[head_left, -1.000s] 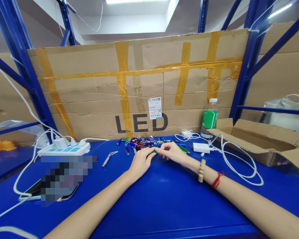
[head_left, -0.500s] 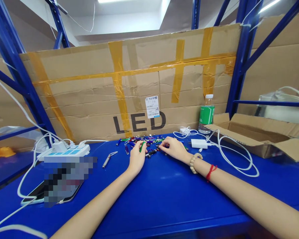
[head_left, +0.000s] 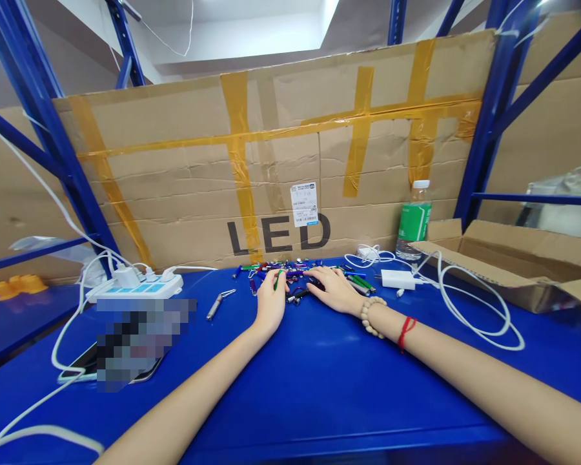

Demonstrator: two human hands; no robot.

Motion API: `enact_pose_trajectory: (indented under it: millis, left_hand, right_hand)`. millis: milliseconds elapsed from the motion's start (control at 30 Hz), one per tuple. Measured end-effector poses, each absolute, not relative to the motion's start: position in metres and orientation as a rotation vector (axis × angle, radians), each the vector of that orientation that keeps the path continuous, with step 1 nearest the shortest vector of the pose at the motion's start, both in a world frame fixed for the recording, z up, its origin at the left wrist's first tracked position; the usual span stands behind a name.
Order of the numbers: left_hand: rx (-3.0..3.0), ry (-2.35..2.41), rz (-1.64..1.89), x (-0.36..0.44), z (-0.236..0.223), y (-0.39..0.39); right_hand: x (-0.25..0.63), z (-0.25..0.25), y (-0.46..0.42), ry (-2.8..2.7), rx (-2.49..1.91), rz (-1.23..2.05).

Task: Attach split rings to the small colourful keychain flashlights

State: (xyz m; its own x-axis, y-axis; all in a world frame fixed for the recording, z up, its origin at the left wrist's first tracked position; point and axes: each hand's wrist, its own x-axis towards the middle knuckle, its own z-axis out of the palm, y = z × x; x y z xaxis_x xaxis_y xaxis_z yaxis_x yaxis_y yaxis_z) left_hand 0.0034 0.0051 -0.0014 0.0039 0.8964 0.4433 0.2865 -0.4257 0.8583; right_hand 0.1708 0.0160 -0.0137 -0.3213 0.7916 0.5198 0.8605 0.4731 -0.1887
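Observation:
A heap of small coloured pen-like lights (head_left: pixel 300 268) lies on the blue table (head_left: pixel 319 381) in front of a taped cardboard wall. My left hand (head_left: pixel 270 300) is at the heap's near edge with its fingers closed round a thin green light (head_left: pixel 276 279) that sticks up between them. My right hand (head_left: pixel 333 289) rests palm down on the heap, fingers stretched over several lights and next to a black one (head_left: pixel 297 295). A bead bracelet and a red string are on my right wrist.
A silver light (head_left: pixel 215 305) lies alone to the left. A white power strip (head_left: pixel 135 286), phones and white cables sit at the left. A white charger (head_left: pixel 397 279) with looping cable, a green bottle (head_left: pixel 414 221) and an open cardboard box (head_left: pixel 518 261) are at the right.
My left hand lifted the green light away from my right hand and holds it up. My right hand moved onto the heap and flattened out.

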Motion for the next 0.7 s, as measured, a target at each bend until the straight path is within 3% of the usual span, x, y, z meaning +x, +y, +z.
enact_pose_trajectory:
  millis: [300, 700]
  left_hand:
    - [1.736, 1.179, 1.429, 0.003, -0.003, 0.007]
    - [1.797, 1.179, 1.410, 0.003, -0.002, 0.007]
  right_hand:
    - [0.162, -0.009, 0.028, -2.474, -1.188, -0.101]
    - [0.166, -0.008, 0.027, -2.319, -1.143, -0.144]
